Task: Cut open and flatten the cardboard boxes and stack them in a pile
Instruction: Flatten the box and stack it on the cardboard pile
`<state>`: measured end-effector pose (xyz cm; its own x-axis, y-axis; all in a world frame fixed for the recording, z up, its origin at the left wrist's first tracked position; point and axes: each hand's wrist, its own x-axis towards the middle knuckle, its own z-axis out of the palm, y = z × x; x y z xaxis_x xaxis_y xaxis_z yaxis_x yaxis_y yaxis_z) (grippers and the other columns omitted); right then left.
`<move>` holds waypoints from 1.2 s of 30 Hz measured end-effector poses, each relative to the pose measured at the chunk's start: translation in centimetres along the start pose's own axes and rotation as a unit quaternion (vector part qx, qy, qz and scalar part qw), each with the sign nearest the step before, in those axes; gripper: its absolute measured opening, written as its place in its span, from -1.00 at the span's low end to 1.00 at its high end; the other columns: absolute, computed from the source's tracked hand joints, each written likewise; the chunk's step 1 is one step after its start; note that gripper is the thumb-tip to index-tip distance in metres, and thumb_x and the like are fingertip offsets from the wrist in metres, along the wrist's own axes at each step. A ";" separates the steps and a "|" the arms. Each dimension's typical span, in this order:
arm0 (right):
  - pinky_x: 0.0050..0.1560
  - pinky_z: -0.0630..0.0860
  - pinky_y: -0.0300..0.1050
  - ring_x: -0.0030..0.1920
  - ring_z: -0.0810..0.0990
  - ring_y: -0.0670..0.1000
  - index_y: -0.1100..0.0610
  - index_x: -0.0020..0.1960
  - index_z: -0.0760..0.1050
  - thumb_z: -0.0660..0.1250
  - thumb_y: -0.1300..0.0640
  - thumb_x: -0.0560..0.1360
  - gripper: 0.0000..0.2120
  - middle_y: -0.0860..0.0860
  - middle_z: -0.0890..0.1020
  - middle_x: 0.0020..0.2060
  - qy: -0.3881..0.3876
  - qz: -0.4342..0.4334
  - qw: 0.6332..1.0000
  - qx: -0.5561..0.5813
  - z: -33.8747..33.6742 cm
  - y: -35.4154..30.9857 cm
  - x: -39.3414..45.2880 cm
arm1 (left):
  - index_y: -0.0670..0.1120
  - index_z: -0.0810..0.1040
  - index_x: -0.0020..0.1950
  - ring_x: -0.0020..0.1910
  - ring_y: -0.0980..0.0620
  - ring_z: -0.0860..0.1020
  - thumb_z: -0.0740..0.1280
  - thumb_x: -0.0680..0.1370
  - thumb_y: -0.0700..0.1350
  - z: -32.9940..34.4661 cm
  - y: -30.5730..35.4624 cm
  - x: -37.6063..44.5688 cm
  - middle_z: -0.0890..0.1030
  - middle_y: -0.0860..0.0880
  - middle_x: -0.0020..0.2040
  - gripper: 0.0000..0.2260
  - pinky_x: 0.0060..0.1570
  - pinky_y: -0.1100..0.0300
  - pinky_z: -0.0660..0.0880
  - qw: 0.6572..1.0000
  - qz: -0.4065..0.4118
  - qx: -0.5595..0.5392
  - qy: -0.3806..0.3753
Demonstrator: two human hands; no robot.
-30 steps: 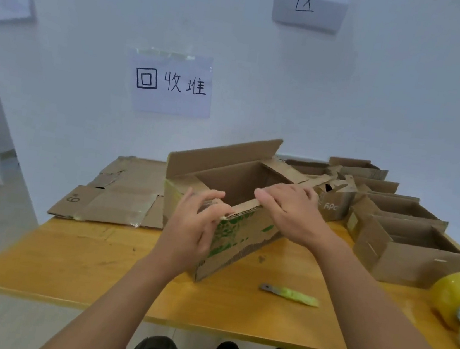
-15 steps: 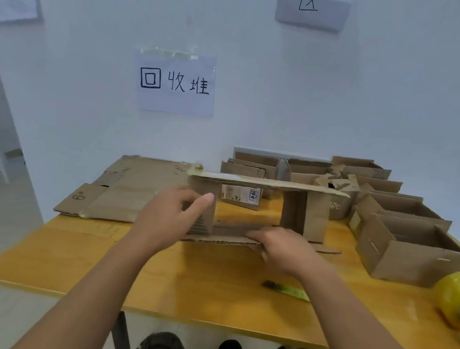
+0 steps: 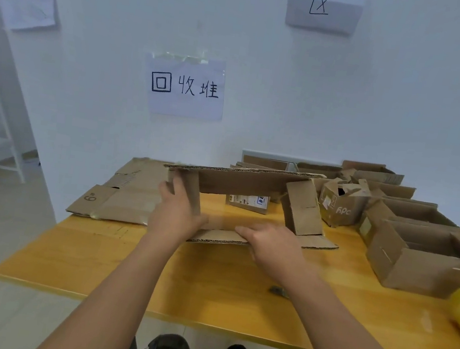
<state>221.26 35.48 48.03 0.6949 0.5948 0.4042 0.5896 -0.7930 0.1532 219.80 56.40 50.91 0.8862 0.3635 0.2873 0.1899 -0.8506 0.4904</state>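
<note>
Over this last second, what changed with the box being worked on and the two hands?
The box went from standing upright with both hands on its near rim to lying opened out, flaps hanging. The left hand now grips its left flap; the right hand presses flat on the lower panel. The flattened pile, the open boxes and the knife stayed put.

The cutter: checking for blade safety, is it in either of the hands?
No: the cutter lies on the table.
</note>
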 end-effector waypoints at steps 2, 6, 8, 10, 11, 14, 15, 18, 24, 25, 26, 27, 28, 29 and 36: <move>0.38 0.30 0.00 0.38 0.41 0.04 -0.07 0.44 0.41 0.17 -0.09 0.64 -0.61 -0.05 0.54 0.33 -0.025 0.029 0.999 -0.010 -0.3 0.3 0.1 | 0.02 -0.15 0.58 0.09 -0.23 0.55 0.43 0.45 0.09 0.1 -0.4 -0.4 0.15 -0.15 0.49 -0.08 -0.11 0.03 0.53 0.999 0.013 -0.046 0.019; 0.37 0.25 0.06 0.38 0.29 -0.03 -0.02 0.25 0.57 -0.08 -0.56 0.44 -0.20 -0.07 0.50 0.29 -0.005 0.114 0.984 0.136 -1.7 1.0 -0.7 | 0.10 -0.12 0.58 0.30 -0.17 0.45 0.38 0.50 0.06 0.1 -0.9 -1.0 0.23 -0.10 0.51 -0.17 -0.01 0.00 0.49 0.990 0.014 -0.130 0.054; 0.25 0.34 0.02 0.29 0.32 0.01 0.07 0.20 0.55 0.02 -0.51 0.46 -0.26 0.01 0.47 0.21 0.094 0.240 0.950 0.174 -2.3 2.4 -0.9 | 0.12 -0.09 0.58 0.35 -0.16 0.41 0.36 0.51 0.05 0.1 -1.1 -1.1 0.25 -0.08 0.52 -0.20 0.10 -0.07 0.51 0.985 0.010 -0.161 0.056; 0.28 0.39 0.06 0.36 0.30 0.14 0.17 0.38 0.37 0.21 -0.40 0.48 -0.26 0.13 0.36 0.34 0.099 0.377 0.908 0.154 -2.5 4.3 -0.7 | 0.09 -0.09 0.59 0.40 -0.16 0.37 0.31 0.53 0.03 0.1 -1.1 -1.2 0.24 -0.07 0.54 -0.24 0.17 -0.11 0.48 0.983 0.003 -0.177 0.050; 0.31 0.39 0.09 0.42 0.27 0.20 0.21 0.49 0.21 0.28 -0.36 0.48 -0.17 0.18 0.27 0.43 0.061 0.422 0.893 0.146 -2.5 5.3 -0.5 | 0.07 -0.08 0.60 0.42 -0.16 0.36 0.29 0.55 0.01 0.1 -1.1 -1.3 0.23 -0.07 0.55 -0.26 0.21 -0.12 0.45 0.982 0.002 -0.183 0.048; 0.27 0.45 0.17 0.43 0.34 0.26 0.19 0.61 -0.14 0.39 -0.29 0.45 0.05 0.22 0.25 0.51 -0.041 0.472 0.867 0.156 -2.3 7.2 0.4 | 0.01 -0.03 0.61 0.44 -0.14 0.33 0.20 0.60 -0.04 0.5 -0.8 -1.4 0.25 -0.09 0.55 -0.36 0.31 -0.10 0.37 0.978 0.009 -0.200 0.055; 0.20 0.51 0.16 0.36 0.43 0.25 0.18 0.61 -0.16 0.39 -0.25 0.47 0.03 0.22 0.35 0.45 -0.053 0.480 0.861 0.159 -2.2 7.5 0.6 | -0.01 -0.01 0.61 0.44 -0.14 0.34 0.17 0.62 -0.06 0.6 -0.9 -1.4 0.26 -0.10 0.55 -0.40 0.32 -0.10 0.37 0.977 0.014 -0.204 0.058; 0.03 0.57 0.09 0.14 0.57 0.21 0.20 0.53 0.09 0.30 -0.14 0.55 -0.27 0.19 0.55 0.24 -0.068 0.486 0.857 0.156 -1.8 8.3 0.8 | -0.02 0.07 0.59 0.34 -0.15 0.43 0.08 0.64 -0.11 1.2 -1.4 -1.2 0.39 -0.11 0.46 -0.49 0.29 -0.13 0.43 0.968 0.017 -0.241 0.064; -0.06 0.42 -0.04 0.04 0.46 0.04 -0.14 0.54 0.18 0.03 0.10 0.66 -0.54 0.03 0.47 0.22 -0.009 0.406 0.824 0.395 -2.9 9.2 -2.3 | 0.08 0.16 0.55 0.15 -0.06 0.43 0.01 0.67 -0.12 0.7 -1.8 -1.5 0.44 0.03 0.22 -0.58 0.11 0.00 0.43 0.923 -0.064 -0.372 0.076; -0.05 0.45 -0.02 0.05 0.47 0.03 -0.17 0.50 0.23 0.04 0.13 0.64 -0.54 0.00 0.47 0.22 -0.014 0.396 0.810 0.432 -3.1 9.2 -2.9 | 0.07 0.21 0.52 0.16 -0.05 0.41 0.01 0.67 -0.10 0.7 -1.9 -1.2 0.42 0.04 0.23 -0.60 0.16 -0.05 0.43 0.903 -0.097 -0.411 0.076; -0.02 0.49 0.04 0.06 0.48 0.05 -0.16 0.43 0.31 0.06 0.17 0.62 -0.56 0.01 0.49 0.20 -0.029 0.392 0.799 0.455 -3.3 9.1 -3.4 | 0.06 0.27 0.47 0.16 -0.06 0.41 0.03 0.66 -0.06 0.6 -2.0 -1.0 0.43 0.02 0.25 -0.63 0.21 -0.10 0.43 0.882 -0.128 -0.449 0.069; 0.03 0.52 0.10 0.06 0.50 0.10 -0.13 0.31 0.41 0.09 0.19 0.59 -0.62 0.05 0.51 0.16 -0.043 0.386 0.790 0.475 -3.3 8.9 -3.9 | 0.04 0.32 0.41 0.18 -0.08 0.42 0.06 0.64 0.01 0.6 -2.2 -0.7 0.45 -0.01 0.27 -0.65 0.23 -0.14 0.43 0.857 -0.156 -0.488 0.056; 0.07 0.52 0.13 0.06 0.50 0.14 -0.10 0.21 0.47 0.11 0.20 0.57 -0.67 0.10 0.53 0.13 -0.053 0.375 0.779 0.500 -3.3 8.7 -4.4 | 0.05 0.35 0.38 0.22 -0.07 0.44 0.10 0.59 0.13 0.6 -2.4 -0.7 0.47 -0.03 0.29 -0.62 0.25 -0.13 0.43 0.828 -0.176 -0.531 0.039; 0.13 0.49 0.13 0.09 0.50 0.14 -0.12 0.14 0.50 0.12 0.19 0.58 -0.70 0.12 0.53 0.15 -0.059 0.359 0.767 0.529 -3.3 8.4 -4.8 | 0.08 0.36 0.39 0.28 -0.06 0.44 0.14 0.53 0.26 0.6 -2.6 -0.8 0.48 -0.01 0.32 -0.51 0.26 -0.12 0.41 0.797 -0.188 -0.573 0.020; 0.31 0.33 -0.01 0.28 0.41 -0.01 -0.08 0.23 0.60 0.13 -0.44 0.49 -0.42 -0.06 0.46 0.36 -0.166 0.301 0.850 0.399 -2.0 5.4 -5.2 | -0.03 0.42 0.37 0.14 -0.14 0.57 0.41 0.47 0.25 0.5 -2.7 -2.2 0.60 -0.10 0.16 -0.41 0.18 -0.19 0.53 0.654 -0.269 -0.707 -0.012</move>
<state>220.00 27.82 48.60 0.9694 0.2222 -0.1046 0.0853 -0.7039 -0.7052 217.57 57.69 48.56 0.8611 0.4456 -0.2448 -0.0889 0.6061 0.7904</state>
